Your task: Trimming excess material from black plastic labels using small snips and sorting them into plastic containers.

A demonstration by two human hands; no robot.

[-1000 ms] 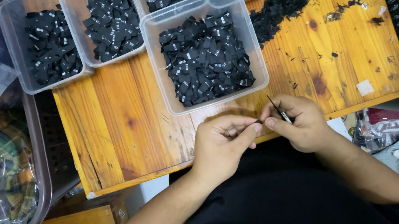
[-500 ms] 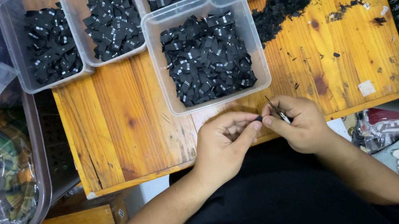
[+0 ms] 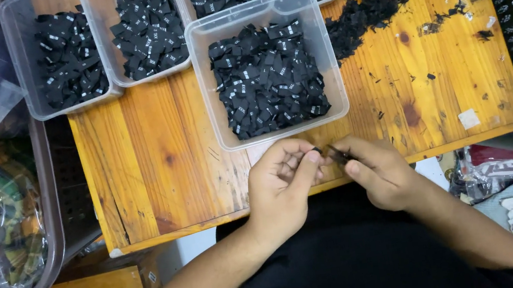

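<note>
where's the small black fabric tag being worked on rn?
Head view, lower centre: the small black fabric tag is pinched between the left hand and right hand, just below the clear plastic tub.

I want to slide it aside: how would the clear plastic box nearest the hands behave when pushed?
The clear plastic box would probably slide easily on the smooth wooden table. It looks light, being thin-walled and filled only with small black fabric labels. Low and wide, it seems unlikely to tip.
</note>
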